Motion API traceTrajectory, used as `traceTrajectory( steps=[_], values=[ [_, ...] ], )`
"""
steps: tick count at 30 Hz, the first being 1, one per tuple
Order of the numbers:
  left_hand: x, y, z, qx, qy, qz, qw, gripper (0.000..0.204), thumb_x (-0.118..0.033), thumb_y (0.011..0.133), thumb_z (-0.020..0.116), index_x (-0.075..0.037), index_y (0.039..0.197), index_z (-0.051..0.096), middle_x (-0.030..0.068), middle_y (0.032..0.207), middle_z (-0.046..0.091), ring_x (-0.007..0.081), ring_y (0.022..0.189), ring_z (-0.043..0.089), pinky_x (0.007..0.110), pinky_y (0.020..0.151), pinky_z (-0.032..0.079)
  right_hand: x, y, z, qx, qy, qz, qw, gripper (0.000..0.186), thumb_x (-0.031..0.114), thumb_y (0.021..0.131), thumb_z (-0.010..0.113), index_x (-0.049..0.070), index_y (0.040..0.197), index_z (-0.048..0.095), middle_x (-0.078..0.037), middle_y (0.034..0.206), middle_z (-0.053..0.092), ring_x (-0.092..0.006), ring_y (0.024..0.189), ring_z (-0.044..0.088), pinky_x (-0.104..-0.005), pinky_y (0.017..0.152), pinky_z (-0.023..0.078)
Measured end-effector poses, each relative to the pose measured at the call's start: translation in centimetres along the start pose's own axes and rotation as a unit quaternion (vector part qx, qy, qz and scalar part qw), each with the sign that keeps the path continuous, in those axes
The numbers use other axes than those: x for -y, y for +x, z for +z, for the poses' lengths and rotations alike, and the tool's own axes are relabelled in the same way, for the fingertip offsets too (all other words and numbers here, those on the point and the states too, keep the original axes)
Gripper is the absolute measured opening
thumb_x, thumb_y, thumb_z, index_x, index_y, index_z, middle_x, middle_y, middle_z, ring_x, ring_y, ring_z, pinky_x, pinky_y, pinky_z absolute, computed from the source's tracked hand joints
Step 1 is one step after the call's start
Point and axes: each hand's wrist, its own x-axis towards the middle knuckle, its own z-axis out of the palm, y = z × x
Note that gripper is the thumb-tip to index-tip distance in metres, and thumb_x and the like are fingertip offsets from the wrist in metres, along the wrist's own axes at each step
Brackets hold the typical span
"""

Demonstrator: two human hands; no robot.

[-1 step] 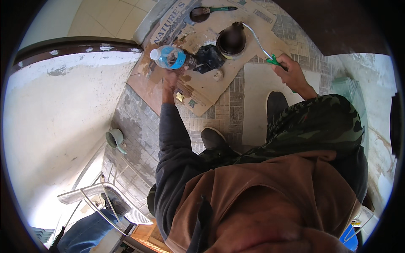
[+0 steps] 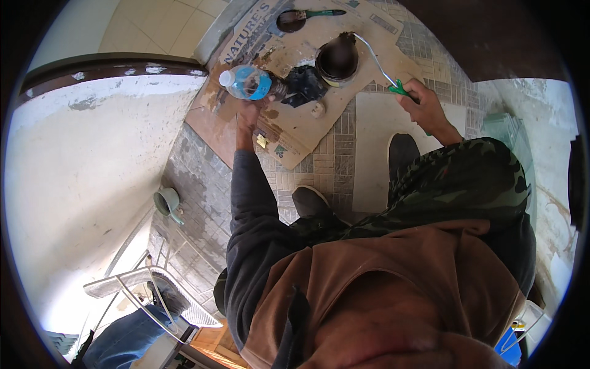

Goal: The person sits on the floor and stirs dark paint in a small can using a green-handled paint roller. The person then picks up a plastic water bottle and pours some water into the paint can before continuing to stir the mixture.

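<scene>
Floor (image 2: 341, 146): tiled, cardboard (image 2: 298, 129) at upper centre
Left hand (image 2: 251, 111): holds blue-labelled bottle (image 2: 251, 84)
Right hand (image 2: 426, 107): grips green-handled wire tool (image 2: 399, 88)

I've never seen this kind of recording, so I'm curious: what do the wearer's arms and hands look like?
Human, not mechanical. The left hand and right hand show no gloves. A long, dark grey sleeve covers the left arm; camouflage trousers hide most of the right forearm.
</scene>
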Motion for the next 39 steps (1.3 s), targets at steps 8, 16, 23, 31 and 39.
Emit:
traceTrajectory(
  steps=[8,16,23,31,39],
  values=[
    [-0.8,0.2,2.7,0.048,0.067,0.030,0.996,0.054,-0.004,0.081,0.091,-0.004,0.130,0.069,0.0036,0.124,0.073,0.0166,0.110,0.068,0.035,0.096,0.056,0.0,0.5,-0.1,-0.007,-0.025,-0.019,0.999,0.018,0.016,0.101,0.070,0.003,0.105,0.059,-0.005,0.082,0.064,-0.0077,0.070,0.048,-0.0301,0.064,0.043],
    [1.2,-0.3,3.4,0.024,0.008,0.015,1.000,0.059,-0.004,0.080,0.092,-0.004,0.133,0.067,0.0062,0.125,0.073,0.0188,0.111,0.069,0.035,0.094,0.055,-0.7,0.5,-0.1,-0.005,-0.022,-0.030,0.999,0.018,0.015,0.101,0.070,0.002,0.105,0.059,-0.006,0.087,0.066,-0.0091,0.079,0.053,-0.0307,0.071,0.046],
    [1.7,-2.6,7.5,-0.138,0.068,0.121,0.981,0.070,-0.008,0.079,0.094,-0.001,0.139,0.059,0.0078,0.128,0.070,0.0207,0.116,0.067,0.036,0.101,0.052,-1.9,0.9,0.1,-0.008,-0.012,-0.067,0.998,0.014,0.017,0.103,0.068,0.008,0.109,0.059,0.003,0.079,0.059,-0.0029,0.063,0.048,-0.0230,0.051,0.041],
    [2.2,-1.9,7.7,-0.158,-0.077,0.084,0.981,0.063,-0.002,0.083,0.089,-0.002,0.138,0.058,0.0030,0.118,0.070,0.0132,0.100,0.066,0.028,0.091,0.054,-1.8,0.8,-0.3,0.008,-0.014,-0.043,0.999,0.015,0.017,0.103,0.068,0.007,0.110,0.060,0.003,0.080,0.060,-0.0033,0.063,0.048,-0.0235,0.052,0.041],
    [-0.4,1.1,3.3,-0.086,-0.032,0.088,0.992,0.064,0.000,0.084,0.088,-0.005,0.141,0.059,-0.0004,0.114,0.070,0.0099,0.091,0.062,0.027,0.086,0.054,0.0,0.5,-0.7,-0.014,-0.016,-0.030,0.999,0.018,0.018,0.102,0.070,0.004,0.107,0.061,-0.001,0.079,0.061,-0.0079,0.071,0.046,-0.0292,0.067,0.043]
  ],
)
